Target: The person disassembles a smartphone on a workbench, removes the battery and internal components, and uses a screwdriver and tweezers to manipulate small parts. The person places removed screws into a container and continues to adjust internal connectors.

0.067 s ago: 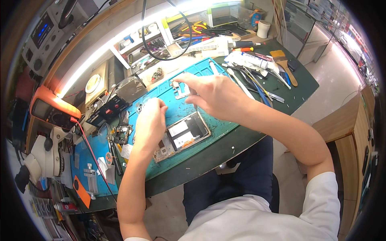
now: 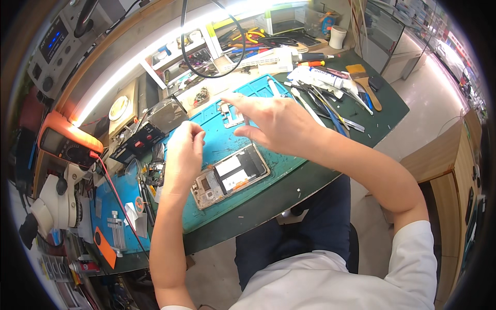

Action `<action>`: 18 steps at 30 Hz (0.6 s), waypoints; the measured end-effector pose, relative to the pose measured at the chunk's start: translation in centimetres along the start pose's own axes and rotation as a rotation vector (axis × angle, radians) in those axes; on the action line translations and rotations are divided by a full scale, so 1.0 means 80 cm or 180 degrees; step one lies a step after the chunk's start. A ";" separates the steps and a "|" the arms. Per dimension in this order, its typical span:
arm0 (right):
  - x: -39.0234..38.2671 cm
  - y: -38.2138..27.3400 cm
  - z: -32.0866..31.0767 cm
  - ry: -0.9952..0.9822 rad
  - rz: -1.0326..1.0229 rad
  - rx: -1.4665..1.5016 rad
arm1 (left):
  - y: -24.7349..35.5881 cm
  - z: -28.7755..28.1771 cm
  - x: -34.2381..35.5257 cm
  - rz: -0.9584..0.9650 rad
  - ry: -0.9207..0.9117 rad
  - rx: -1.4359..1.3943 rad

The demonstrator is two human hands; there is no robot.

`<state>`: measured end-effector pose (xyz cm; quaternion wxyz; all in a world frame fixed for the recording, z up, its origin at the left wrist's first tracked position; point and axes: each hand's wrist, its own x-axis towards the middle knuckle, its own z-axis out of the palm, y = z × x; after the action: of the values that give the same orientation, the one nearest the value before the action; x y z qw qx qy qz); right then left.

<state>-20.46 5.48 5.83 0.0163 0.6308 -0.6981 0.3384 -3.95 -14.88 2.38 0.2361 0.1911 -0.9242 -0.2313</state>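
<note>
While the bracket [image 2: 231,120] lies at 9 o'clock from the nearer right hand [image 2: 281,121], fingers parted, contact unclear, the left hand [image 2: 185,147] curls, any grip indeterminable; phone [image 2: 230,175] below, axis 8-to-2.

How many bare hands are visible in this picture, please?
2: the left hand is left of the opened phone; the right hand is beyond it, near the small metal part. Neither is hidden.
</note>
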 end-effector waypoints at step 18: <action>-0.001 -0.002 -0.001 0.0059 0.0020 -0.0091 | 0.005 -0.045 0.006 -0.0300 0.0306 -0.1278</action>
<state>-20.32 5.58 5.94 0.0307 0.6251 -0.7047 0.3343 -2.57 -16.02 5.53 0.3023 0.1940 -0.8373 -0.4122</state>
